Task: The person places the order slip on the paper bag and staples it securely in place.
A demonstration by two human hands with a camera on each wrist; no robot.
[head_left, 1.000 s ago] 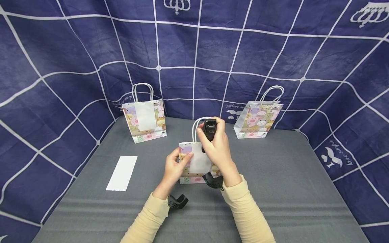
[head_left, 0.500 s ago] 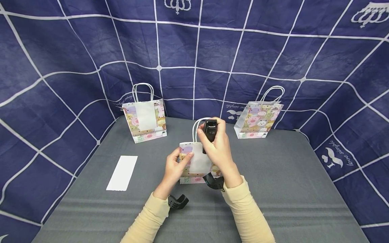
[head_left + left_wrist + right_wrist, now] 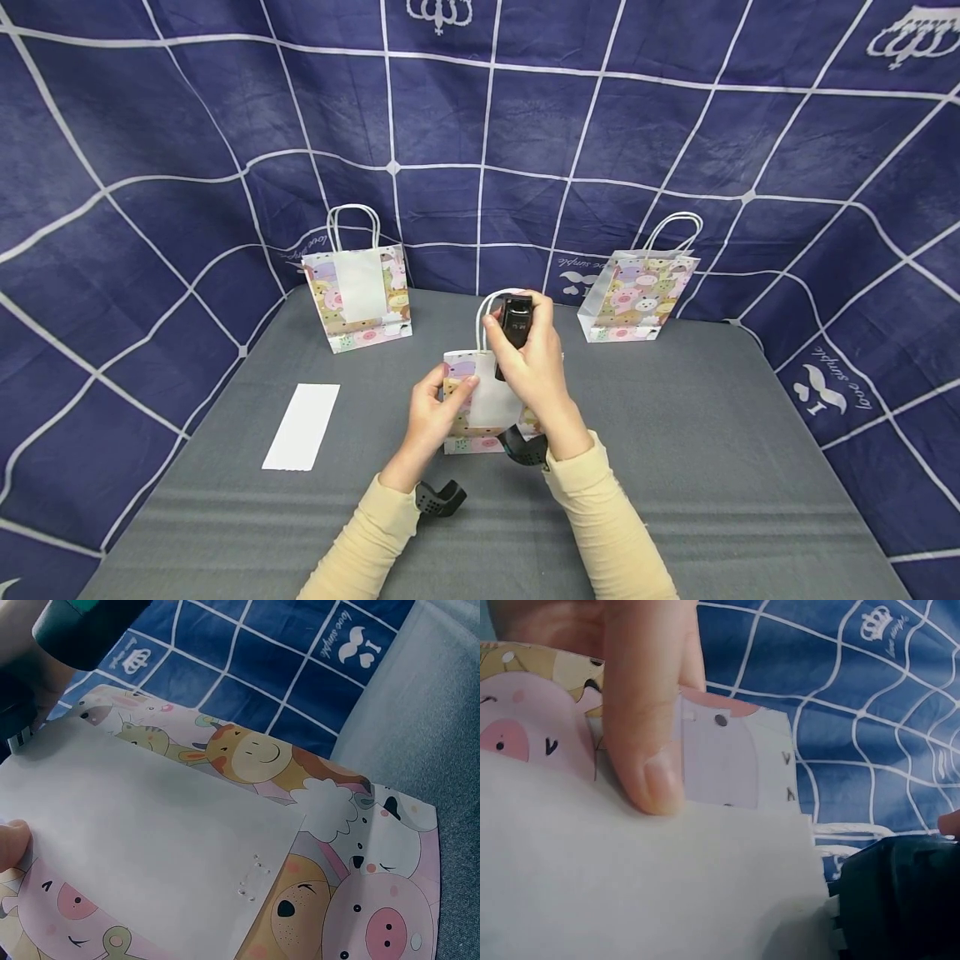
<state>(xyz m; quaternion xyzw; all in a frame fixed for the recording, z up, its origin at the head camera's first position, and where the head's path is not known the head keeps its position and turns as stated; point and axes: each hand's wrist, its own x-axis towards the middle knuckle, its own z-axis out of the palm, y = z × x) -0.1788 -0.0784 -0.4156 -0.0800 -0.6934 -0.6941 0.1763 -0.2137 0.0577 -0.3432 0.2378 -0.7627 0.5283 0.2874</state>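
A small paper gift bag [image 3: 457, 408] with cartoon animals stands in front of me, its white handles up. A white paper slip [image 3: 495, 402] lies flat on its front. My left hand [image 3: 431, 417] pinches the bag's left edge, its thumb [image 3: 660, 780] on the front at the slip's edge. My right hand [image 3: 536, 367] grips a black stapler [image 3: 516, 321] at the bag's top edge beside the handles. The stapler's end [image 3: 19, 739] meets the slip in the left wrist view. Whether its jaws are pressed together cannot be seen. Small shiny marks show near the slip's lower corner.
At the back left stands a matching bag [image 3: 318, 283] with a white slip [image 3: 360, 286] on its front. Another bag [image 3: 637, 300] without a slip on its visible face stands back right. A loose white slip [image 3: 302, 427] lies on the grey table [image 3: 720, 467] at left.
The right hand and the stapler have shifted very slightly to the left at the bag's top edge. The left hand and the bag are almost still.
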